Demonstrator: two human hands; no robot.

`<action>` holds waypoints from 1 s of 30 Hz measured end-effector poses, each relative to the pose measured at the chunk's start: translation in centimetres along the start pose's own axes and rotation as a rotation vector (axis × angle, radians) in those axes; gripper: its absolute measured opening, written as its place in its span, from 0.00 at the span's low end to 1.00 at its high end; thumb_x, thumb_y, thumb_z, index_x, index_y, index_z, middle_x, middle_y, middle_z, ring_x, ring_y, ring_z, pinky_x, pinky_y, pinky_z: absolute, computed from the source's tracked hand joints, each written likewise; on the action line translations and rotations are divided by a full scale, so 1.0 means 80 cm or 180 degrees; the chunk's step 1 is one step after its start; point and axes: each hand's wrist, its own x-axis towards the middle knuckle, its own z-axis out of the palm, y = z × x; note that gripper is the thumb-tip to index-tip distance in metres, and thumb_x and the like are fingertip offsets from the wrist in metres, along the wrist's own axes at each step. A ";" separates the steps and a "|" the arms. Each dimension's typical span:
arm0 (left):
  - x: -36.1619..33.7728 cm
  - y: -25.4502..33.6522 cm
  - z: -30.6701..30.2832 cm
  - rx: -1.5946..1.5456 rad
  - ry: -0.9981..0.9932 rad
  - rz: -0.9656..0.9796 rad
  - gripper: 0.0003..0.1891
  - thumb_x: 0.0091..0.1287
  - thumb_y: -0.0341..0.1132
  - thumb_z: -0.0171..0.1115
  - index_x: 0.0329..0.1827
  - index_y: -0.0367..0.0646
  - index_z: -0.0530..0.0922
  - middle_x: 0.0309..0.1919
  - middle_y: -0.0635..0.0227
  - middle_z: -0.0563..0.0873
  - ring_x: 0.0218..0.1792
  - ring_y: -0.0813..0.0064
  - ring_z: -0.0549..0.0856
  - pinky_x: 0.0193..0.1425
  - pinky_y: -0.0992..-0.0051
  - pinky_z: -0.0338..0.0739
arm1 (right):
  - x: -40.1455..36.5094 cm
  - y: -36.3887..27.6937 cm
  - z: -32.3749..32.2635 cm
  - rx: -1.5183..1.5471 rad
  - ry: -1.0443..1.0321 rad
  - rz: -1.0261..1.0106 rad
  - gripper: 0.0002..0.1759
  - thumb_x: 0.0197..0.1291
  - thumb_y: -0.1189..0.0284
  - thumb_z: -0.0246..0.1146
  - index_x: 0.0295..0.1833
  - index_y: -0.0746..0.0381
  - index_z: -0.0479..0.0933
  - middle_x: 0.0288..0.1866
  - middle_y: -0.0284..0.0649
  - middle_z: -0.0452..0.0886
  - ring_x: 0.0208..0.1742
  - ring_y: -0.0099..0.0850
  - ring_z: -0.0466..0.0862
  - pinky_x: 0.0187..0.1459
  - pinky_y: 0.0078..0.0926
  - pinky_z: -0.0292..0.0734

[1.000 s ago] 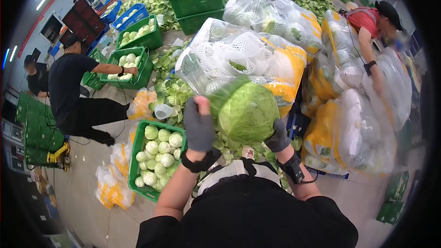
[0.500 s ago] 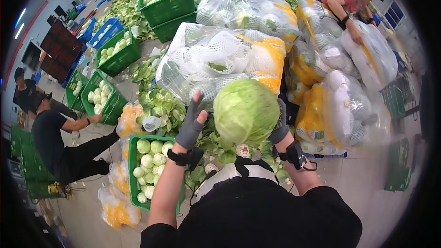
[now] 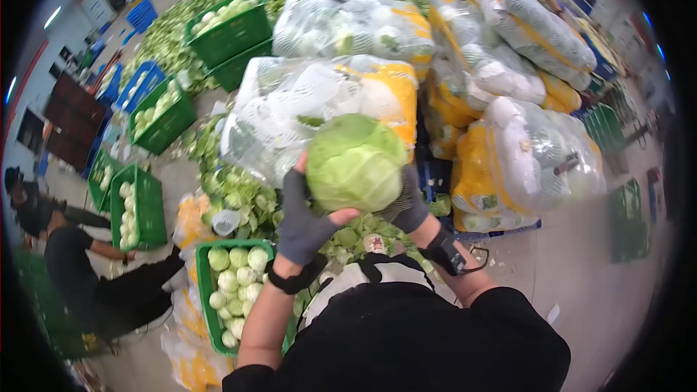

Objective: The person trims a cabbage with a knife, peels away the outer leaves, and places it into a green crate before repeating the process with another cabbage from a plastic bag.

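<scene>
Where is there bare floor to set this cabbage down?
Bare concrete floor lies to the right, between the sacks and the green crates. Ahead and left it is crowded: leaf pile, sacks, and the near crate filled with cabbages. The left hand and right hand hold the cabbage.

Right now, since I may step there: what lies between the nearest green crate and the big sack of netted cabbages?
In the head view, loose cabbage leaves and a white foam net lie between crate and sack.
</scene>
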 end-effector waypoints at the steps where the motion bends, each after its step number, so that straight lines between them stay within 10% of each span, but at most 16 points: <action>1: 0.000 -0.003 0.001 0.0156 0.0024 0.0079 0.51 0.41 0.51 0.74 0.66 0.40 0.56 0.54 0.58 0.68 0.56 0.65 0.69 0.59 0.70 0.66 | -0.002 -0.005 -0.007 -0.0788 -0.0629 -0.0517 0.44 0.53 0.45 0.56 0.68 0.60 0.53 0.67 0.45 0.60 0.65 0.40 0.64 0.63 0.42 0.63; 2: 0.005 -0.002 0.000 0.0300 0.0033 0.0169 0.49 0.41 0.51 0.74 0.65 0.39 0.59 0.51 0.59 0.69 0.53 0.66 0.70 0.57 0.72 0.66 | 0.005 -0.002 -0.008 0.1549 0.0083 0.0374 0.41 0.55 0.46 0.52 0.67 0.60 0.54 0.67 0.46 0.60 0.65 0.42 0.64 0.64 0.44 0.61; 5: 0.008 0.017 -0.006 0.1044 -0.0062 0.0483 0.45 0.43 0.52 0.73 0.61 0.38 0.65 0.47 0.61 0.70 0.48 0.68 0.71 0.53 0.72 0.68 | 0.003 -0.001 -0.003 0.0284 0.0445 0.0129 0.45 0.53 0.36 0.42 0.70 0.53 0.50 0.70 0.45 0.54 0.68 0.46 0.58 0.66 0.49 0.53; 13: -0.006 0.009 0.004 -0.0933 0.0569 -0.0924 0.34 0.47 0.46 0.72 0.55 0.38 0.69 0.42 0.65 0.70 0.44 0.72 0.73 0.46 0.76 0.72 | 0.004 0.021 -0.028 0.2585 -0.0121 0.0363 0.46 0.48 0.36 0.49 0.69 0.49 0.53 0.69 0.41 0.56 0.68 0.45 0.59 0.65 0.53 0.54; 16: -0.014 0.026 0.008 0.0623 0.0446 0.0207 0.15 0.56 0.36 0.66 0.38 0.38 0.71 0.34 0.65 0.73 0.39 0.71 0.75 0.44 0.75 0.71 | 0.004 0.025 -0.025 0.0986 0.0489 0.0168 0.46 0.47 0.34 0.48 0.70 0.47 0.52 0.70 0.40 0.55 0.69 0.44 0.57 0.65 0.54 0.52; 18: -0.018 0.011 0.000 0.0415 0.0325 0.0027 0.13 0.57 0.34 0.65 0.37 0.37 0.71 0.33 0.64 0.73 0.39 0.70 0.75 0.44 0.74 0.71 | 0.006 0.028 -0.034 0.3356 -0.0761 0.0341 0.47 0.47 0.34 0.47 0.70 0.48 0.52 0.70 0.40 0.54 0.69 0.44 0.57 0.66 0.53 0.52; 21: -0.015 0.015 -0.012 0.0914 0.0082 0.0521 0.09 0.57 0.30 0.63 0.35 0.37 0.72 0.33 0.63 0.74 0.38 0.69 0.75 0.44 0.74 0.69 | -0.001 0.013 -0.030 0.0805 0.0387 0.0260 0.46 0.49 0.35 0.46 0.70 0.49 0.52 0.70 0.40 0.54 0.69 0.43 0.57 0.66 0.52 0.52; 24: -0.026 0.026 -0.006 0.0390 0.0290 0.0229 0.07 0.56 0.29 0.61 0.34 0.39 0.73 0.34 0.60 0.74 0.38 0.64 0.75 0.43 0.71 0.70 | -0.001 0.023 -0.053 0.2663 -0.0242 0.0375 0.45 0.51 0.36 0.45 0.69 0.51 0.52 0.70 0.42 0.55 0.68 0.43 0.59 0.66 0.50 0.53; 27: -0.023 0.027 -0.003 0.1440 0.0068 0.0953 0.09 0.56 0.28 0.61 0.37 0.38 0.72 0.33 0.60 0.74 0.35 0.62 0.75 0.41 0.71 0.71 | -0.005 0.022 -0.055 0.0913 0.0477 0.0381 0.44 0.52 0.37 0.45 0.69 0.52 0.53 0.69 0.42 0.57 0.67 0.42 0.60 0.66 0.48 0.54; 30: -0.023 0.024 -0.002 0.1654 0.0059 0.1063 0.11 0.57 0.28 0.60 0.40 0.37 0.71 0.31 0.61 0.73 0.31 0.61 0.75 0.39 0.71 0.71 | -0.011 0.022 -0.067 0.1475 -0.0201 0.0326 0.42 0.53 0.39 0.46 0.68 0.54 0.54 0.68 0.43 0.59 0.67 0.42 0.61 0.66 0.46 0.55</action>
